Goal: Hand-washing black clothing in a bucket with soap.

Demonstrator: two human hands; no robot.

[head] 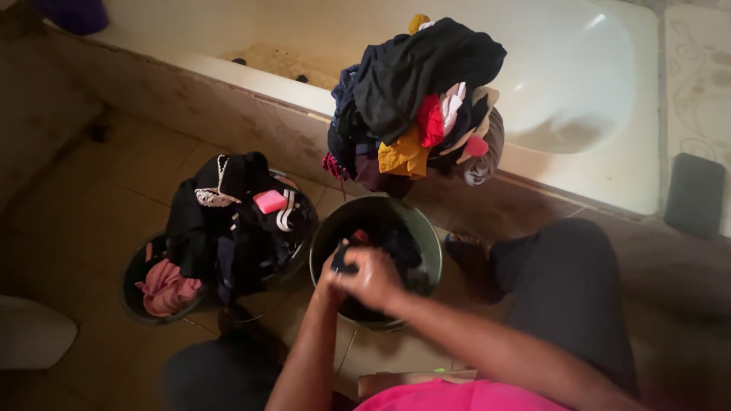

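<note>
— Where do the hands stand?

— Both are together over the dark basin (pixel 423 228) straight in front of the person. The left hand (pixel 333 275) and the right hand (pixel 375 278) are clamped on one small dark cloth (pixel 343 262), bunched between them just above the basin's rim. It looks like a rubbing grip, knuckle against knuckle.

— And how far along is the washing, would you judge?

— Early to middle, I'd say. Beyond the hands, on the edge of the white bathtub (pixel 579 91), sits a tall heap of clothes (pixel 415 91): dark pieces with yellow, red and pink among them. I cannot tell whether that heap is washed or waiting.

— Anything to the left of the hands?

— Two more basins. The nearer one (pixel 301 243) is piled with dark clothes (pixel 228 228), with a pink bar of soap (pixel 269 202) lying on top. Farther left, a smaller basin (pixel 133 278) holds a pink garment (pixel 164 288).

— So what is left?

— More dark cloth lies in the basin under the hands, so at least that lot seems unfinished, and the piles around suggest plenty remains.
</note>
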